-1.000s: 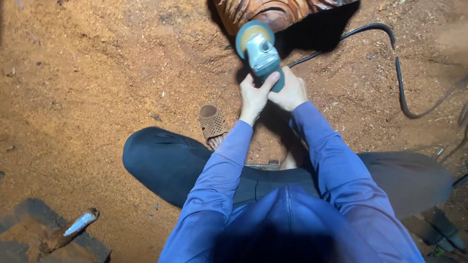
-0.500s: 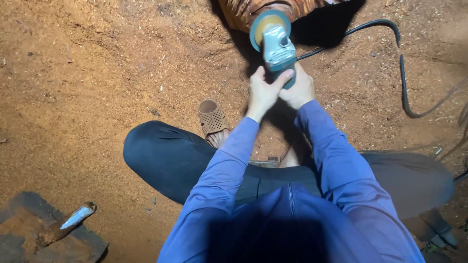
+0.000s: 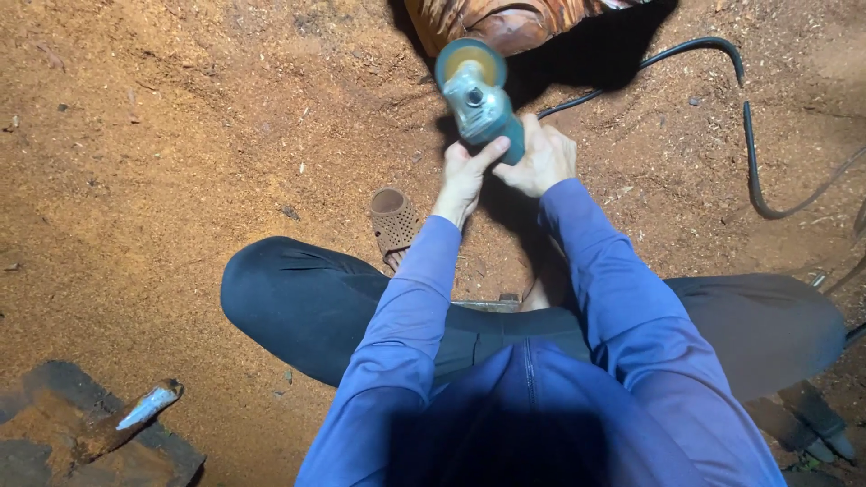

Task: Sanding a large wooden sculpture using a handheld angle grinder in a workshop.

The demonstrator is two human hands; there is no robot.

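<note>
The person sits on a floor [image 3: 162, 180] covered with reddish sawdust, legs spread, both blue-sleeved arms reaching toward the far side. The left hand [image 3: 465, 176] is wrapped around the near end of a teal angle grinder [image 3: 483, 104], thumb lying along its body. The right hand [image 3: 541, 160] is clamped on the same grinder from the right, fingers curled round the handle part, so both hands close on the tool and touch each other.

The grinder points away from the person, its round disc [image 3: 471, 63] at the far end. The disc sits just beside a carved wooden piece [image 3: 505, 22] at the far edge of the view; whether it actually touches the wood is hard to tell from here. A black power cable [image 3: 744, 117] runs from behind the hands to the right, looping over the sawdust.

A brown perforated sandal [image 3: 394, 221] lies just left of the left forearm, near the knee. At the near left corner, a short tool with a pale metal tip [image 3: 135, 415] rests on a dark slab [image 3: 54, 388], well apart from the hands.
</note>
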